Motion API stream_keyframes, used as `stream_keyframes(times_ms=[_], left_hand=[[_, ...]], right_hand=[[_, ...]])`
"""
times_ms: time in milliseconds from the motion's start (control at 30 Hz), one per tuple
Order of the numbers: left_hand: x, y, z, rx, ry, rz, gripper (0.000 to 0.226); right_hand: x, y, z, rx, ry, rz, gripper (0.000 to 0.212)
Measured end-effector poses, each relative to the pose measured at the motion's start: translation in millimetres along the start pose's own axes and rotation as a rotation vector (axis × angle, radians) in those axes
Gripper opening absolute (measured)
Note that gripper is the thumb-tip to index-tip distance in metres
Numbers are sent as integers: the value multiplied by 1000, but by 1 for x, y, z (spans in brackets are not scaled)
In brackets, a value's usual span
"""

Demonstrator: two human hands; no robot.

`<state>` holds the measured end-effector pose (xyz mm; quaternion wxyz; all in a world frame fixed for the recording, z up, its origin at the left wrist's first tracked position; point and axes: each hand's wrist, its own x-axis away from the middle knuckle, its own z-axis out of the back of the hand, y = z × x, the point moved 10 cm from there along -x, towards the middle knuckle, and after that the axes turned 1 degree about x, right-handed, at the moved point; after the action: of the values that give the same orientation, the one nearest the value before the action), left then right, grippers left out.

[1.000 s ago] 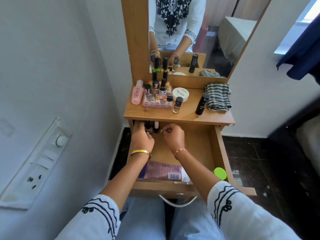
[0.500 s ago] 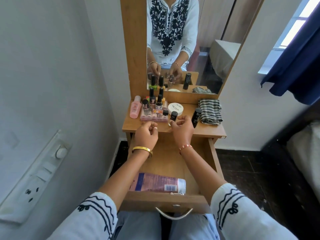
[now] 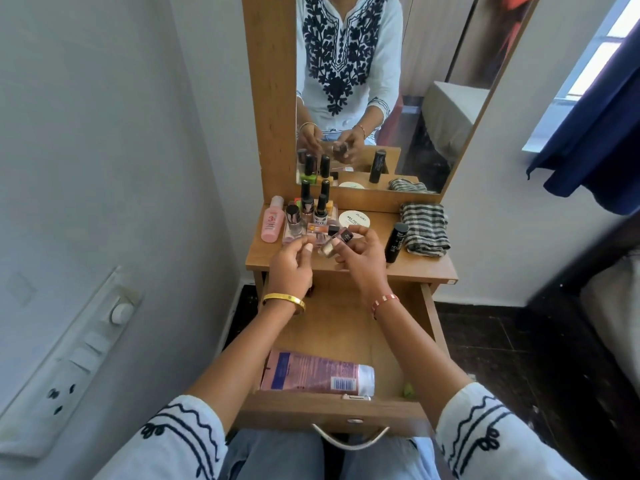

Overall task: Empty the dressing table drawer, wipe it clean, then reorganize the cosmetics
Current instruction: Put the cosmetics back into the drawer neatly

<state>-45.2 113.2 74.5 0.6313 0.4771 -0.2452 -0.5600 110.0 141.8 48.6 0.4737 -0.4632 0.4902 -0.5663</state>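
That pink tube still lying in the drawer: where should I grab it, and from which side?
Grip the pink tube across its flat middle, coming straight down from above. It lies on its side against the drawer's front wall, white cap pointing right, so the broad top face is open. Both hands are busy over the tabletop.
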Motion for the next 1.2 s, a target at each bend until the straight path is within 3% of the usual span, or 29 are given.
stream_keyframes(times_ms=[200, 567, 767, 933, 1200], left_hand=[[0, -1, 6, 148, -78, 49, 30], [7, -37, 13, 465, -183, 295, 35], [8, -46, 19, 553, -121, 389, 30], [7, -56, 26, 548, -75, 425, 33], [7, -62, 32, 413, -50, 406, 33]], right_hand=[[6, -7, -19, -160, -166, -27, 34], [9, -27, -55, 94, -292, 58, 24], [-12, -57, -63, 463, -89, 226, 37], [-23, -73, -94, 808, -177, 368, 47], [-21, -69, -84, 733, -96, 396, 32]])
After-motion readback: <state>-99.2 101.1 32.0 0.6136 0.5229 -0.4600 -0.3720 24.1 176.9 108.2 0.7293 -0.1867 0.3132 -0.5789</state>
